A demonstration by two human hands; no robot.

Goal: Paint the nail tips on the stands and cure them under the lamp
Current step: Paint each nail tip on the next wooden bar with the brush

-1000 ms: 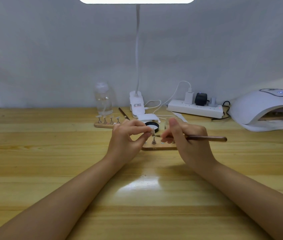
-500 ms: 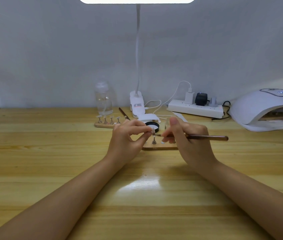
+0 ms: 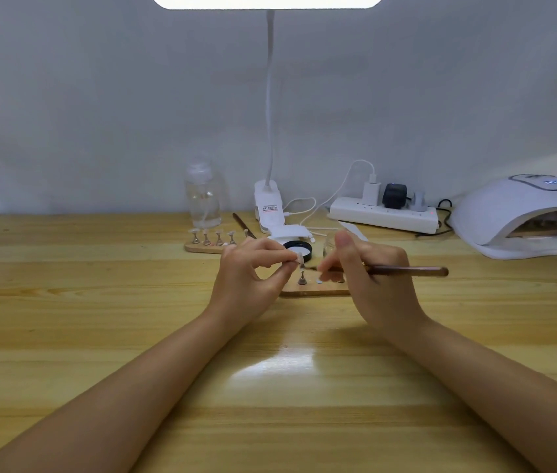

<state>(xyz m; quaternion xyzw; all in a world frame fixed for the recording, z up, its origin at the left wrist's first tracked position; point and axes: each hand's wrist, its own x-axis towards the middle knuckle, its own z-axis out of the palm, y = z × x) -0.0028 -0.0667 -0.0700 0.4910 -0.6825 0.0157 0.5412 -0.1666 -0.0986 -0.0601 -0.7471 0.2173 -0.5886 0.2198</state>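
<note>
Wooden brush (image 3: 403, 270) is resting pinched in your right hand (image 3: 372, 278); your left hand (image 3: 249, 274) is pinching a nail tip (image 3: 300, 258).

Curing lamp (image 3: 522, 216) far right; power strip (image 3: 382, 216) behind; bottle (image 3: 203, 199) back left.

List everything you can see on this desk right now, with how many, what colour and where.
Desk: one, light wood, under everything.
Near wooden stand: one, tan, between the hands.
Far wooden stand: one, tan, with a row of holders, centre-left.
Nail tip: one, pale, pinched at left fingertips.
Brush: one, brown, in right hand.
Jar lid: one, black, behind the hands.
Bottle: one, clear, back centre-left.
Desk lamp: one, white, back centre.
Power strip: one, white, back right.
Curing lamp: one, white, far right.
Left hand: pinches the nail tip.
Right hand: holds the brush.
</note>
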